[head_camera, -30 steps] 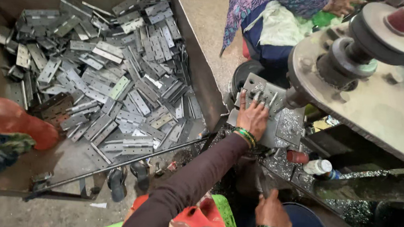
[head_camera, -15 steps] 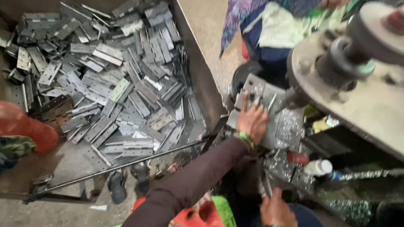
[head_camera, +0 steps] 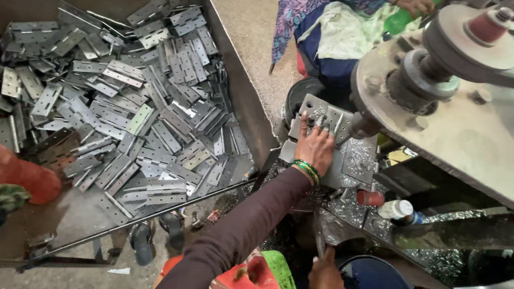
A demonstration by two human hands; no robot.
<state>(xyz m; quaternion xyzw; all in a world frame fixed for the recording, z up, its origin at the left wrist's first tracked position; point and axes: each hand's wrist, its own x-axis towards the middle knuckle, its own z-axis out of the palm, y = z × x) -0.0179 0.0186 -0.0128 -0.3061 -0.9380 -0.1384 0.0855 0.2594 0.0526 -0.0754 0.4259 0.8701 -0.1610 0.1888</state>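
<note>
Two hands are at work here, and they sit well apart. The left hand [head_camera: 315, 148] lies flat, fingers spread, pressing on a grey metal plate [head_camera: 323, 116] that rests on the machine's bench [head_camera: 359, 162]. The plate has holes in it. It starts under the fingertips and goes on away from the person, toward the big round machine head [head_camera: 460, 50]. Its long side runs from left to right, tipped a little. The left hand is the nearer one by far, since it is touching the plate.

The right hand [head_camera: 326, 278] is low down, close to the person's body. It is closed around a dark handle or lever [head_camera: 320, 244] that sticks up from below. I cannot tell what the lever joins to.

Just right of the left hand lie a small red cap [head_camera: 370, 198] and a little white bottle [head_camera: 400, 209]. Shiny metal shavings [head_camera: 349, 210] are spread about them.

Far to the left is a big brown metal bin [head_camera: 237, 82] full of flat grey hinge plates [head_camera: 118, 121], piled every which way. A long thin rod [head_camera: 141, 218] runs along its near edge. Another person in blue and white cloth [head_camera: 333, 34] sits across the bench.

Compared with a second ago, the left hand stays pressed on the same plate in nearly the same spot. The right hand sits a bit lower in the view than before. The bin, the pile and the rod look just the same.
</note>
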